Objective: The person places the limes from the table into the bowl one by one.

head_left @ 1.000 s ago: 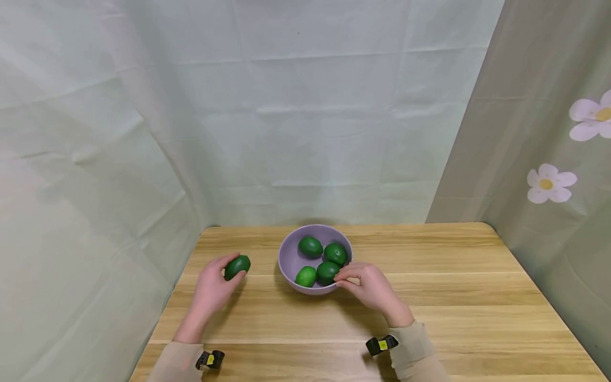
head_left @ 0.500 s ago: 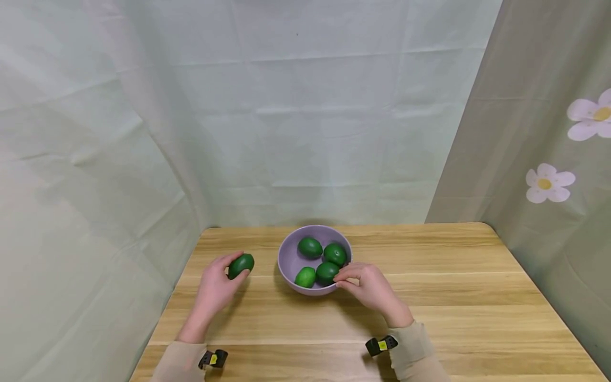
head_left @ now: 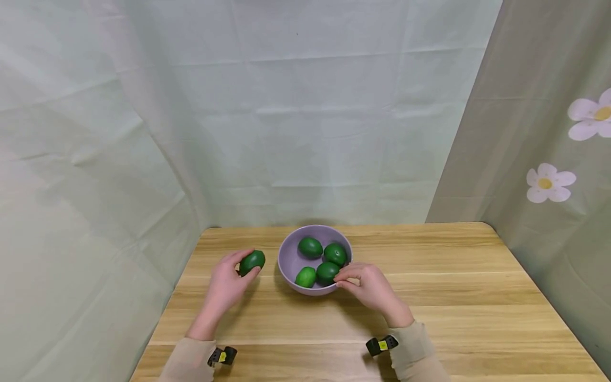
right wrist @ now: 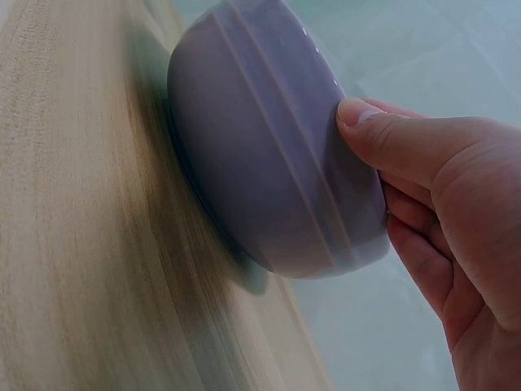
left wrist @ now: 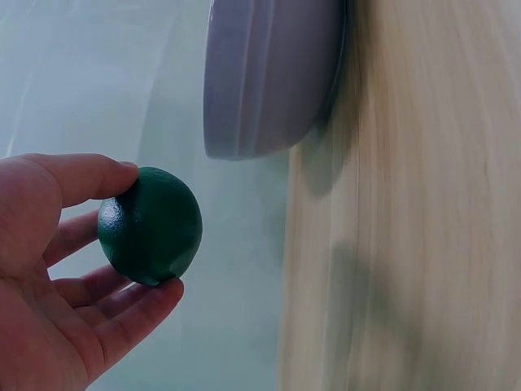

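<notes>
My left hand holds a dark green oval fruit between thumb and fingers, left of a purple bowl. In the left wrist view the fruit is smooth and glossy, held off the table and apart from the bowl. My right hand pinches the bowl's near right rim; in the right wrist view the thumb lies on its outer wall and the fingers are partly hidden behind the rim. Inside the bowl lie three dark green fruits, one of them at the back, and a brighter green one at the front.
The bowl stands on a light wooden table, near its back edge. Pale cloth hangs behind and at the left, and a flower-patterned cloth at the right. Each wrist wears a black band, such as the right one.
My left hand has moved right, and slightly away from me, bringing the dark green fruit nearer the bowl. The right hand and the bowl have stayed in place.
</notes>
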Available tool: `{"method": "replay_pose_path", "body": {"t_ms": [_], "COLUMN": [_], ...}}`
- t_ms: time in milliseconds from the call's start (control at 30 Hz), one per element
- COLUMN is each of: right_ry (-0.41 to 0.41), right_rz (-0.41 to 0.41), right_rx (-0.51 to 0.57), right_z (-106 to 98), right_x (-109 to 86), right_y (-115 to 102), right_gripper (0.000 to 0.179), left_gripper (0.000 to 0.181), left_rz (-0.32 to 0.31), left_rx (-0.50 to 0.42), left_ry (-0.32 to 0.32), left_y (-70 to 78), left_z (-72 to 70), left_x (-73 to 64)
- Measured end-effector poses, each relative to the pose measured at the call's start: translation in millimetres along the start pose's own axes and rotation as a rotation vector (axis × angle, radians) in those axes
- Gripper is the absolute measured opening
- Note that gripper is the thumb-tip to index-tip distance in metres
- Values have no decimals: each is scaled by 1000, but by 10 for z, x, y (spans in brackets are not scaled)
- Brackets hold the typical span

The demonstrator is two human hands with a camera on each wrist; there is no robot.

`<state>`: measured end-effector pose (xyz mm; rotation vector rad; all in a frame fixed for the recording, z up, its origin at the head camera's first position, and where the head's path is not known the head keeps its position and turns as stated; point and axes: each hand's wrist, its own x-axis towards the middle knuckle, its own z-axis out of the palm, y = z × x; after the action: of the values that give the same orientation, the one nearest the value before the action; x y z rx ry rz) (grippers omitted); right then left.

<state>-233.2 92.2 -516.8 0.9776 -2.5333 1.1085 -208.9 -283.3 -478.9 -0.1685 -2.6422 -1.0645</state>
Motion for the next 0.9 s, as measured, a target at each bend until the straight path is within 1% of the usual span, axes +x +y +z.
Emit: {"method": "replay_pose_path", "body": {"t_ms": [267, 600, 900], "right_ry": [8, -5, 3], "right_rz": [-10, 9, -8], "right_rx": [1, 3, -1], "right_z": [2, 6, 3], "right_x": [0, 14, 16], "right_y": [5, 10, 11], "right_gripper": [8, 9, 9], "left_gripper": [50, 50, 48], "left_rz": [26, 31, 50], "left_rx": [-12, -49, -79], "left_ry": [2, -6, -11], "left_y": [94, 215, 324], "left_z": [93, 151, 237], "left_x": [48, 84, 132]}}
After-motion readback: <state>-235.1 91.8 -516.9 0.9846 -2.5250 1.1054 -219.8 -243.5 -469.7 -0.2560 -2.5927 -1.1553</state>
